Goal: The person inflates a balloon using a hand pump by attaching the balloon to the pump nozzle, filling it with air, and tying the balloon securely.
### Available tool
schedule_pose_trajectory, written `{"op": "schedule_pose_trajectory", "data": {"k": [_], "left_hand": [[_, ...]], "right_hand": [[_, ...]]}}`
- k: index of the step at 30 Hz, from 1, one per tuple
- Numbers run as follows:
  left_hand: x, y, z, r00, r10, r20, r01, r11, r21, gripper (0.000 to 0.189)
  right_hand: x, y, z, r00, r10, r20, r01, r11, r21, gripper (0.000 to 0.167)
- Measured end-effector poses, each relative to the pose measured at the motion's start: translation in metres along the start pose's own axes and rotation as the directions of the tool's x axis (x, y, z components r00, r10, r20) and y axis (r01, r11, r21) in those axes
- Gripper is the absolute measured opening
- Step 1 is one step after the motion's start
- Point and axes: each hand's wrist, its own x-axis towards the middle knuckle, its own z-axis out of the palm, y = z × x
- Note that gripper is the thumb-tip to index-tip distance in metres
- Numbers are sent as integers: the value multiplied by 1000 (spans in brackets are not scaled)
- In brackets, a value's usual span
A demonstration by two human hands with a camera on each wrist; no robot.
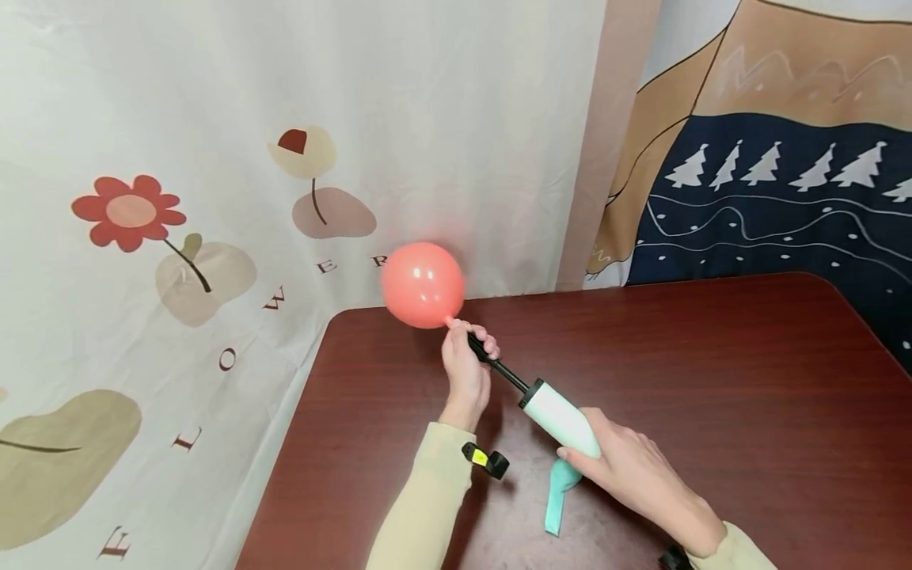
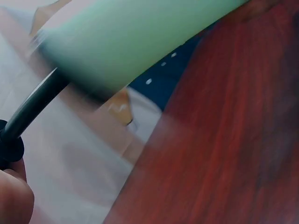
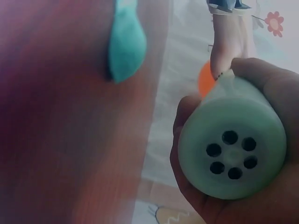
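Note:
A round, inflated coral-red balloon [image 1: 423, 285] is on the front end of a hand pump. My left hand [image 1: 466, 360] grips the pump's black front part, with the balloon's neck right at the thumb. My right hand [image 1: 637, 467] wraps round the pump's pale mint barrel [image 1: 563, 416]. Between the hands a length of black rod [image 1: 511, 375] shows. In the right wrist view the holed end cap [image 3: 232, 154] of the barrel faces the camera, fingers curled round it. A limp turquoise balloon [image 1: 559, 499] lies on the table below the right hand.
The dark reddish wooden table [image 1: 748, 380] spreads under both hands. Behind it hangs a pale curtain [image 1: 484, 142] with printed flowers and letters. A navy and tan patterned cloth [image 1: 777, 206] covers the right side. Cameras are strapped on both wrists.

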Motion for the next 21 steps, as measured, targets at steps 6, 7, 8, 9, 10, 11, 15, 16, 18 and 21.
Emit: {"op": "schedule_pose_trajectory", "data": {"k": [6, 7, 8, 9, 10, 11, 15, 16, 18, 21], "left_hand": [[9, 12, -16, 996, 12, -87, -15, 999, -37, 29], [8, 11, -17, 996, 4, -90, -7, 999, -37, 30], [7, 9, -17, 996, -3, -90, 0, 999, -35, 30], [6, 7, -18, 996, -9, -87, 6, 1000, -31, 30], [4, 4, -17, 997, -12, -82, 10, 1000, -24, 30], [2, 1, -16, 997, -16, -76, 14, 1000, -17, 30], [-8, -11, -10, 998, -36, -49, 36, 999, 7, 28], [-11, -13, -9, 998, -42, -44, 42, 999, 8, 28], [-17, -17, -5, 998, -53, -35, 53, 999, 9, 28], [-23, -20, 0, 998, -64, -14, 64, 998, 18, 27]], "right_hand": [[-16, 11, -3, 998, -66, -4, 65, 996, -63, 41], [-16, 11, -2, 998, -71, -3, 70, 995, -70, 40], [-16, 12, -1, 997, -80, -1, 80, 994, -74, 40], [-16, 12, 0, 997, -77, 6, 77, 994, -75, 40], [-15, 12, 1, 997, -70, 14, 71, 995, -76, 41], [-13, 11, 3, 998, -61, 21, 63, 995, -75, 42], [-4, 4, 6, 999, -33, 39, 36, 997, -71, 46], [0, 2, 7, 999, -32, 38, 34, 997, -67, 46], [6, -3, 9, 999, -23, 45, 25, 998, -59, 48], [14, -9, 10, 999, -15, 47, 17, 999, -43, 49]]}}
